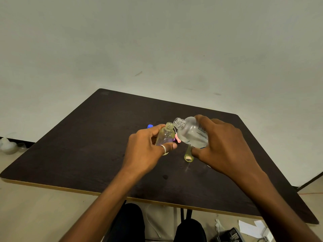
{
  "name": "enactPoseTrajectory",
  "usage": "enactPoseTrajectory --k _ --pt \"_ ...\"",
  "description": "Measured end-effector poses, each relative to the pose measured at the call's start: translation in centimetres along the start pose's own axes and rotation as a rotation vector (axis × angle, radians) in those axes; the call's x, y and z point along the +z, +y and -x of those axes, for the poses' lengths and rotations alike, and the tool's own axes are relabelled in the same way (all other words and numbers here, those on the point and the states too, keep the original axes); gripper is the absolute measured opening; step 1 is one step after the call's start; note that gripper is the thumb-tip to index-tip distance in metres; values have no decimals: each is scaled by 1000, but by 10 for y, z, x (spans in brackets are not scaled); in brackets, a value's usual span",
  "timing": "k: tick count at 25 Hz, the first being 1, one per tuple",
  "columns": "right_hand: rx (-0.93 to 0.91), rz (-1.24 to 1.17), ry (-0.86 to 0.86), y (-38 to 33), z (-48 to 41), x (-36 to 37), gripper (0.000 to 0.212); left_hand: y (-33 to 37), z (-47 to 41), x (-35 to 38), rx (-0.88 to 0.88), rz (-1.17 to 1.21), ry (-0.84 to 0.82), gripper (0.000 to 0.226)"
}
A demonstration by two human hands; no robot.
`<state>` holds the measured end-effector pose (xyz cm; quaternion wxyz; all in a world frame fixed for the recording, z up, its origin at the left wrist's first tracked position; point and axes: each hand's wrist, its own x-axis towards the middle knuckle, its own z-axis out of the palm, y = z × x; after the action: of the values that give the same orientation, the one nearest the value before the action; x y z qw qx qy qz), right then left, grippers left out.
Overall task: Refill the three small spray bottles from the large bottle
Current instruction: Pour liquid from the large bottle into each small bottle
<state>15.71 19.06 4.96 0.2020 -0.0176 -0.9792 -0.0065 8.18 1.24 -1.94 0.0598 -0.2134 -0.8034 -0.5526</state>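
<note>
My knees (129, 222) in dark cloth show below the near edge of the table (87, 145), with loose white papers (250, 227) on the floor under its near right corner. Both bare forearms cross that near edge and meet over the middle of the dark tabletop. There my left hand (148, 151), a silver ring (163, 148) on one finger, is wrapped around a small clear bottle (166, 135), thumb on top and fingers curled beneath. The bottle is lifted off the table, capless, with its open neck tipped away from me. My right hand (225, 147) grips the large bottle (192, 131) from above, fingers and thumb clamped on its body. It is tilted over the middle of the table, clear liquid pooled in its lower side, printed label facing up. Its uncapped mouth sits just beside the small bottle's mouth, slightly above it. Under my right fingers, on the tabletop, is a second small bottle (188, 156), yellow-green and partly hidden; I cannot tell whether it stands or lies. A pink piece (178, 137) shows between the two raised bottles, too covered to identify. Just past my left hand, toward the table's far edge, a blue cap (150, 126) rests on the surface. Off the table's left edge, pale objects (7, 145) sit on the floor at the foot of the plain wall (157, 49), which rises behind the far edge.
</note>
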Motion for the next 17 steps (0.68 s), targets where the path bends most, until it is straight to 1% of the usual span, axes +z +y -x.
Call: enactPoseTrajectory --k 4,9,14,17 --pt "98 -206 -8 2 2 8 76 0 1 -1 3 53 7 54" --pt "203 -495 41 10 6 19 69 -13 -4 -3 -45 107 6 44" --pt "243 -618 109 20 10 24 72 -40 -17 3 -119 133 42 55" --pt "259 -678 164 27 14 23 67 -55 -30 15 -162 156 72 48"
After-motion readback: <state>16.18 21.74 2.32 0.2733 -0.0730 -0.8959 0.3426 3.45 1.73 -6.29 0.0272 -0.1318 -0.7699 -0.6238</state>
